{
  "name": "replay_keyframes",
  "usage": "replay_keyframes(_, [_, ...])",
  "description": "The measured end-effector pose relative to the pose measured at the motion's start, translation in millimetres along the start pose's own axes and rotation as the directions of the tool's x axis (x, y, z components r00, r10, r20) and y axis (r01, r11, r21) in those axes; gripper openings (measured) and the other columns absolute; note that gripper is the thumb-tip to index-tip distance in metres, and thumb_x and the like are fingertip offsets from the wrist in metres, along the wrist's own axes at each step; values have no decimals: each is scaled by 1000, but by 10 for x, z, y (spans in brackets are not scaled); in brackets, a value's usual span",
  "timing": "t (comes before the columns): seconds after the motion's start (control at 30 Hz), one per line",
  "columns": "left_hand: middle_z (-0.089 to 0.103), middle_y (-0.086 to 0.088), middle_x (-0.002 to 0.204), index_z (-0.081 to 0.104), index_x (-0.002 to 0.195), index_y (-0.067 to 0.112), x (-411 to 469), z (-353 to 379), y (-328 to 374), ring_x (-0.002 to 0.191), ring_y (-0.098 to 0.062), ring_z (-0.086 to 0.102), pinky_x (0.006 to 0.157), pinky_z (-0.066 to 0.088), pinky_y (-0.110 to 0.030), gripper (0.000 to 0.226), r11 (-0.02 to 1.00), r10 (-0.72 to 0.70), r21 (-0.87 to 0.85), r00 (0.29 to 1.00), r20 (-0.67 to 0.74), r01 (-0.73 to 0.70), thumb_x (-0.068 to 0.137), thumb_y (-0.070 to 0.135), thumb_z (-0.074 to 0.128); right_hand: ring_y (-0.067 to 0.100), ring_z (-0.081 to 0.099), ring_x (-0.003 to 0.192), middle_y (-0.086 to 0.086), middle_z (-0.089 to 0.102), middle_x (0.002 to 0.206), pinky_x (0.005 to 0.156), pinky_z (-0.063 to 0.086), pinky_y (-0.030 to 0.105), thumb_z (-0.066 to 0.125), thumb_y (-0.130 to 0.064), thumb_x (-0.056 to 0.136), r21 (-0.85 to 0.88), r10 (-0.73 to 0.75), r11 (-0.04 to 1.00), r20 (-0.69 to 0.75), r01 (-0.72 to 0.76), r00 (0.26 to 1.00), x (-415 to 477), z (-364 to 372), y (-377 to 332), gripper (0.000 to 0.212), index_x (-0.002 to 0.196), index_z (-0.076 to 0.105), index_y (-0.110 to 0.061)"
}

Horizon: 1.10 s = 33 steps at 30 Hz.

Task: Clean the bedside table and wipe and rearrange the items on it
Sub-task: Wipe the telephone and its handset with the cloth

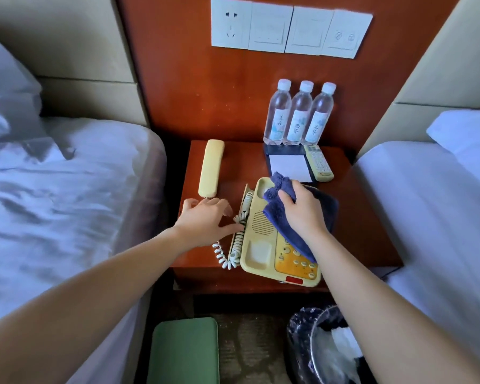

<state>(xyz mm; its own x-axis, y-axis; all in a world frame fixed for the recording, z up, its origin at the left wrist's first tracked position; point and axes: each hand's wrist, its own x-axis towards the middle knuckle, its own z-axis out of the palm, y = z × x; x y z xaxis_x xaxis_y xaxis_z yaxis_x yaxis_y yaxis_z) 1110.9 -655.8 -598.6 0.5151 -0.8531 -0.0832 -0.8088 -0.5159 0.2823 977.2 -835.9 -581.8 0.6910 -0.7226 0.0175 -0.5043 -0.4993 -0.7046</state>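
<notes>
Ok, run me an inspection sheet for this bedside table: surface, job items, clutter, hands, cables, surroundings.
Surface: wooden bedside table, bare in the middle; no spills seen.
Job's things: phone base at front; handset off it, lying back left; three water bottles in a row at the back; notepad and remote before them.
Clutter: nothing seen.
Hands: left hand open, fingers touching the coiled cord; right hand grips a blue cloth on the phone base.
Cables: coiled cord bunched along the base's left side.
Surroundings: beds either side, wall switch panel, lined waste bin and green object on the floor.
</notes>
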Motion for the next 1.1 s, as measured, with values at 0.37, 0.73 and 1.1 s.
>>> replay_keyframes(0.37, [63, 21, 99, 55, 108, 33, 58, -129, 92, 91, -7, 64, 77, 57, -34, 34, 990, -43, -131, 999, 21, 46, 88, 60, 58, 29, 63, 104, 7, 69, 111, 75, 38, 27, 48, -32, 101, -6, -7, 1000, 27, 8, 1000, 9, 7, 45, 29, 121, 56, -12])
replay_keyframes(0.73, [67, 1, 92, 69, 108, 20, 181, -357, 264, 84, -22, 64, 71, 55, -34, 25, 989, -89, -126, 987, -135, 72, 85, 28, 68, 27, 64, 103, 6, 69, 112, 74, 37, 25, 49, -31, 102, -6, -20, 1000, 42, 20, 999, -6, 4, 56, 29, 123, 55, -13])
replay_keyframes(1.1, [64, -1, 94, 57, 96, 23, 325, -629, 29, 83, -21, 60, 67, 49, -32, 15, 946, -293, -175, 952, -88, 274, 83, 28, 62, 26, 41, 138, 6, 45, 150, 112, 36, 38, 49, -23, 102, -198, -123, 972, 46, 129, 991, 15, 21, 123, 48, 148, 39, -13])
